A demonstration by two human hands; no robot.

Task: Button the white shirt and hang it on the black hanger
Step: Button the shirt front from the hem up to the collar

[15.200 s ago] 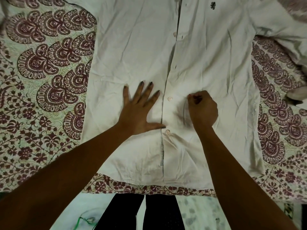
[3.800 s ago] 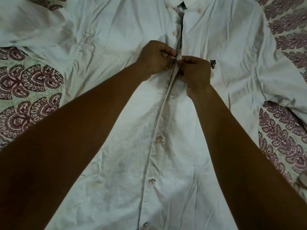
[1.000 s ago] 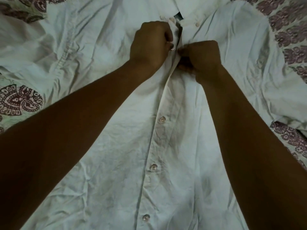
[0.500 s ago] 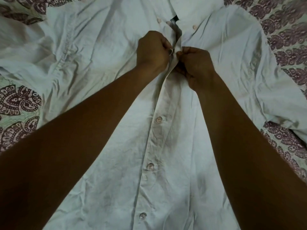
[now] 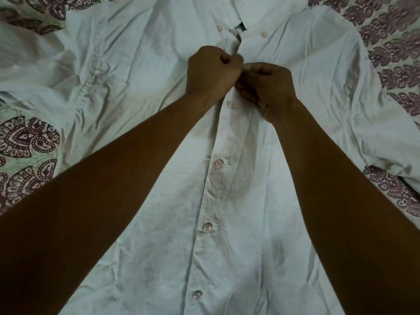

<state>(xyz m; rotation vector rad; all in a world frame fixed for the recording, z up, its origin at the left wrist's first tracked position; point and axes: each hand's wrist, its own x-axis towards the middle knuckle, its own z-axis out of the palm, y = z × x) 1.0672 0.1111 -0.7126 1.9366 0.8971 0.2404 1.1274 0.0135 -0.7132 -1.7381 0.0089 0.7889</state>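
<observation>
The white shirt [image 5: 136, 87] lies front-up on a maroon-patterned bedsheet [image 5: 29, 142]. The left hand [image 5: 211, 73] and right hand [image 5: 270, 87] meet at its placket below the collar, their fingers [image 5: 229, 62] curled, pinching the fabric edges.

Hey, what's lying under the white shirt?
A maroon-patterned sheet shows around the white shirt, which lies on it. Anything else beneath is covered by the fabric.

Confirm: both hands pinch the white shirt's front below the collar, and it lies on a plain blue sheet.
Wrong on the sheet: the head view shows it pale with maroon patterns, not plain blue. The left hand and right hand do pinch the white shirt below the collar.
</observation>
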